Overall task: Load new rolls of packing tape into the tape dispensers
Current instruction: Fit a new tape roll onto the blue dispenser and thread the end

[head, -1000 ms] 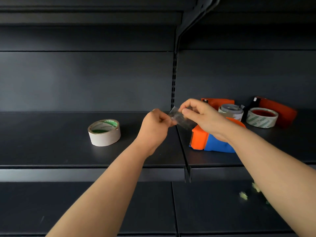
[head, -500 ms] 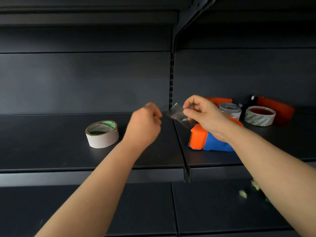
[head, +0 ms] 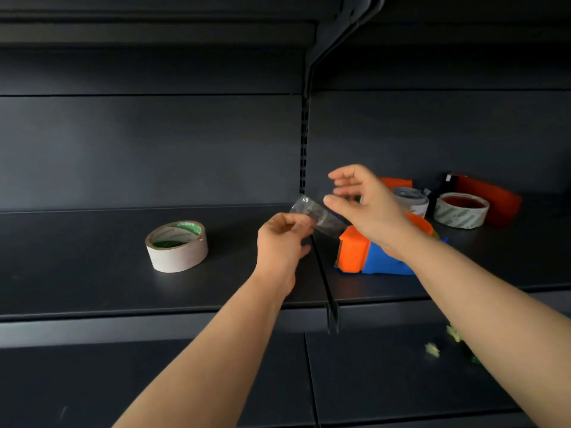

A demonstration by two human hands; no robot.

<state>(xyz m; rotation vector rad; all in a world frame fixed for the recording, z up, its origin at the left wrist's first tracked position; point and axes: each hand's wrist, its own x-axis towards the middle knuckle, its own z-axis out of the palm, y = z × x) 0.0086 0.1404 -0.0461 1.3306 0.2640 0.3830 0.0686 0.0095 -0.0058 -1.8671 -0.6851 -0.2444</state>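
An orange and blue tape dispenser stands on the dark shelf, partly behind my right wrist. A clear strip of tape stretches from it up to the left. My left hand pinches the strip's free end. Just to the strip's right my right hand hovers with fingers spread, its thumb close to the strip. A white tape roll with a green core lies flat to the left.
Behind my right hand sit two more tape rolls and two orange dispensers by the back wall. A slotted upright divides the shelf bays. Small pale scraps lie on the lower shelf.
My left hand came back from the left and took hold of the tape strip. My right hand let go of it and spread its fingers.
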